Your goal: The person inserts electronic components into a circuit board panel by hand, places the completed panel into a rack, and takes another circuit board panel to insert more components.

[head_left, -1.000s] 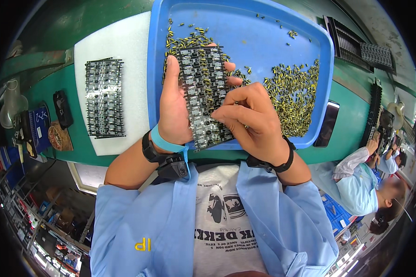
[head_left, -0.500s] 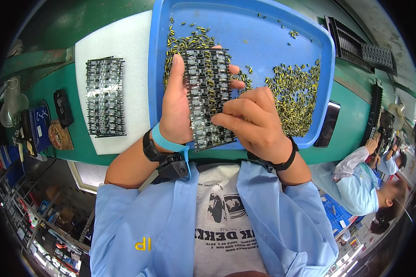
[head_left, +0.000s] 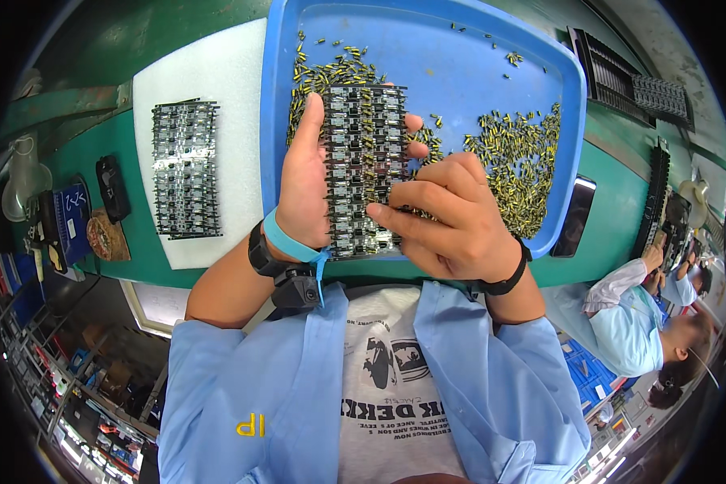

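Observation:
My left hand (head_left: 300, 194) is closed around a circuit board panel (head_left: 348, 161), thumb along its left edge and fingertips showing past its right edge. Rows of small parts cover the panel, and small yellowish cylinders stand in a line down its middle. My right hand (head_left: 452, 214) is closed in a pinch, thumb and forefinger tips at the lower middle of the panel; whatever lies between them is hidden. Beneath both hands is a blue tray (head_left: 427, 68) with loose yellow-and-black cylindrical components (head_left: 512, 173), which look like capacitors, heaped at its left and right.
A second board panel (head_left: 185, 169) lies on a white foam sheet (head_left: 238, 97) to the left. Right of the tray is a phone (head_left: 574, 216) on the green table (head_left: 613, 189). Black slotted racks (head_left: 609, 77) stand at far right, and a co-worker (head_left: 633, 323) sits beyond.
The panel has turned slightly and now sits straighter, its lower end shifted left. My right hand has moved a little with its fingertips still at the panel.

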Demonstrator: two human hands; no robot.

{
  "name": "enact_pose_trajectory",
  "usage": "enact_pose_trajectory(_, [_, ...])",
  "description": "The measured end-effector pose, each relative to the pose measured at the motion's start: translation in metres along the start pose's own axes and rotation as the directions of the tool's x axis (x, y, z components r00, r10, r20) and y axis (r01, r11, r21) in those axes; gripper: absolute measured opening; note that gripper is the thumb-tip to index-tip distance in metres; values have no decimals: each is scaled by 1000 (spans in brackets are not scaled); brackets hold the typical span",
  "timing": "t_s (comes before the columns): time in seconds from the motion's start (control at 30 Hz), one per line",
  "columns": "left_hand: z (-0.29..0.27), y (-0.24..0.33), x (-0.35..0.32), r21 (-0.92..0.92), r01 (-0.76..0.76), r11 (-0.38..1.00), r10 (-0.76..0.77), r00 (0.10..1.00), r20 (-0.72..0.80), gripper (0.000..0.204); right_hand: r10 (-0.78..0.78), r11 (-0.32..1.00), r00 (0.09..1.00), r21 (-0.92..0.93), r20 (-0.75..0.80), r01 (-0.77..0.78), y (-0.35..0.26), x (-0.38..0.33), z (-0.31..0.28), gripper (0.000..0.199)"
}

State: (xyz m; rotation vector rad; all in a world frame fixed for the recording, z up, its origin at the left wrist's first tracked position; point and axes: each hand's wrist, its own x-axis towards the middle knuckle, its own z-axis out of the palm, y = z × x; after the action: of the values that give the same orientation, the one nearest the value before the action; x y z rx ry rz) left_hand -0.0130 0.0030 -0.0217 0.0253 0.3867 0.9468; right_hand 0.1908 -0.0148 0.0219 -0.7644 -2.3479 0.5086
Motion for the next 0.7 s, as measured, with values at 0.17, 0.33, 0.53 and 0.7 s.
enact_pose_trajectory(0.17, [-3,2,1,-67,57,996,-55,998,33,79,-19,1000,1000,-11,24,19,5,1,-2,36])
enact_pose_trajectory(0.33, [1,3,3,-189,59,980,-29,987,156,80,303,914,942,325,-147,-243,7,-7,-3,23])
enact_pose_trajectory(0.53, [4,6,-2,-319,61,946,35,957,287,81,743,334,651,755,158,-564,4,-10,2,31])
enact_pose_trajectory(0.7, [-1,8,-2,-369,103,924,24,946,324,81,355,935,931,-40,87,-353,11,-8,24,25])
